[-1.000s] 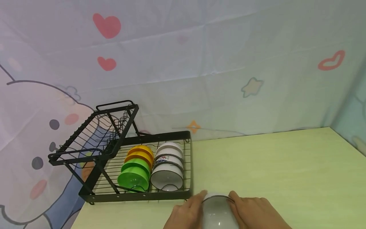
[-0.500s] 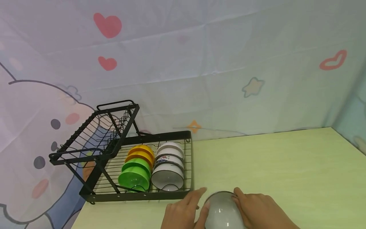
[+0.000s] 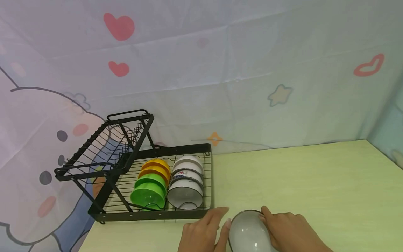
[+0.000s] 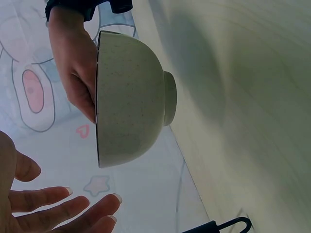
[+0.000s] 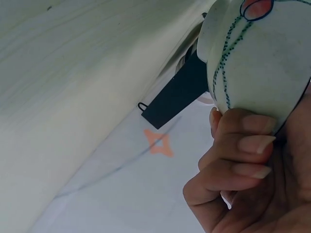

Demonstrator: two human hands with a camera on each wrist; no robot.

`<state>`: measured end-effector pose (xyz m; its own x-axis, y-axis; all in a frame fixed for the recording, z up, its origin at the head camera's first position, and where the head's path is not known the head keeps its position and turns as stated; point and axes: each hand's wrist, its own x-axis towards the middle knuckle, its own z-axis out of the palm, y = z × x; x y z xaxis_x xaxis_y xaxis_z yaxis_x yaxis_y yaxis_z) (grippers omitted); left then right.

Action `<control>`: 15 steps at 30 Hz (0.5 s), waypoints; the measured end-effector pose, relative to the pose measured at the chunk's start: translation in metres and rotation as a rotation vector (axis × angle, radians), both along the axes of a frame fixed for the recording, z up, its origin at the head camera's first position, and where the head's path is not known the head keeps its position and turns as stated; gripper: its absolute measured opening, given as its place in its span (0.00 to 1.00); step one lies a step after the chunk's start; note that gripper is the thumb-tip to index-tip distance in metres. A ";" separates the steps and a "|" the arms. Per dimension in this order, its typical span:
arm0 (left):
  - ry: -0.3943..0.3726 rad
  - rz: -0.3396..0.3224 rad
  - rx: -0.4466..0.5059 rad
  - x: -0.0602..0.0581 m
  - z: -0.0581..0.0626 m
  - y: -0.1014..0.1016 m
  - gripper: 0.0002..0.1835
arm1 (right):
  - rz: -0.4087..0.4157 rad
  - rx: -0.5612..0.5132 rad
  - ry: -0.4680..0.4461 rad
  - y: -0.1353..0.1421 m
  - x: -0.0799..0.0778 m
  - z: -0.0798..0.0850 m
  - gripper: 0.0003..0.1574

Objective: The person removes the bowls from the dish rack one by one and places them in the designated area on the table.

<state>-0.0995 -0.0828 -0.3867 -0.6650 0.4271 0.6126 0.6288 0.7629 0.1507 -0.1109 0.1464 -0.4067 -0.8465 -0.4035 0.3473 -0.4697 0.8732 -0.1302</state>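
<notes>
A white bowl (image 3: 250,231) with a thin dark rim is held over the near edge of the table, its hollow side facing the head camera. My right hand (image 3: 291,229) grips it by the right rim, thumb inside. In the right wrist view, curled fingers (image 5: 243,155) press the bowl's outer wall (image 5: 272,53), which carries a blue-green beaded pattern. My left hand (image 3: 203,229) is beside the bowl's left rim with loosely spread fingers. The left wrist view has those fingers (image 4: 63,208) apart from the bowl (image 4: 129,102), with its foot ring toward the table.
A black wire dish rack (image 3: 154,215) stands on the pale table (image 3: 299,185) at left, with a raised upper tier (image 3: 107,147). Its lower tier has a row of orange bowls (image 3: 157,163) and green bowls (image 3: 148,196) beside a row of white bowls (image 3: 185,194). A printed cloth (image 3: 201,105) hangs behind.
My left hand has let go of the bowl and its fingers have spread. The bowl has shifted slightly right in my right hand and turned its inside more into view.
</notes>
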 end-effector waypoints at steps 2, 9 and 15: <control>0.005 0.003 0.002 0.000 0.000 0.000 0.13 | -0.002 0.003 -0.004 0.000 -0.001 -0.001 0.14; 0.007 0.000 0.017 0.000 0.001 -0.001 0.14 | -0.025 0.022 -0.075 0.003 -0.004 -0.004 0.10; 0.027 0.000 0.018 0.000 0.001 -0.002 0.15 | -0.041 0.036 -0.147 0.002 -0.004 -0.007 0.10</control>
<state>-0.0999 -0.0846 -0.3862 -0.6483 0.4158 0.6379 0.6330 0.7599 0.1480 -0.1147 0.1483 -0.4132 -0.9033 -0.3772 0.2043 -0.4114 0.8968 -0.1631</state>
